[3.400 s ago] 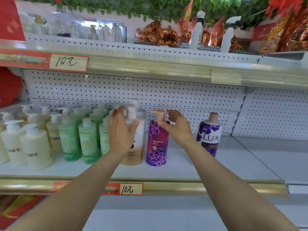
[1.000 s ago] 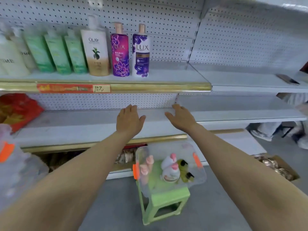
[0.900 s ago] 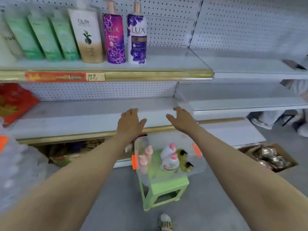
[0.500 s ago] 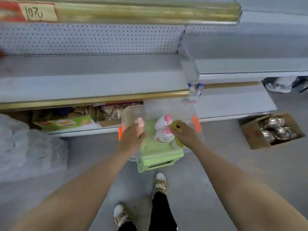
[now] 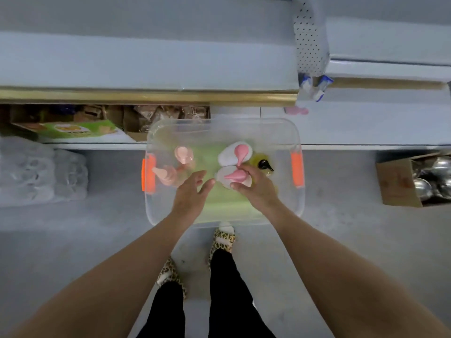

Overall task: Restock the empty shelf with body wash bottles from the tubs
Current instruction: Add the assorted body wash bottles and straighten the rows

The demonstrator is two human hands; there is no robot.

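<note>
Reaching into the clear tub (image 5: 299, 132), the right hand (image 5: 256, 185) curls around a white pump bottle (image 5: 225, 178), partly hiding it; the left hand (image 5: 189, 193) hovers, fingers spread, empty.

The light is soft, even and cool, giving the floor (image 5: 73, 240) and shelf (image 5: 146, 62) a bluish-grey cast with only faint shadows. The whole picture is slightly smeared (the clear tub (image 5: 224, 215) and its bottles (image 5: 234, 154) look hazy, edges undefined). Wide-angle distortion stretches both forearms toward the bottom corners.
</note>
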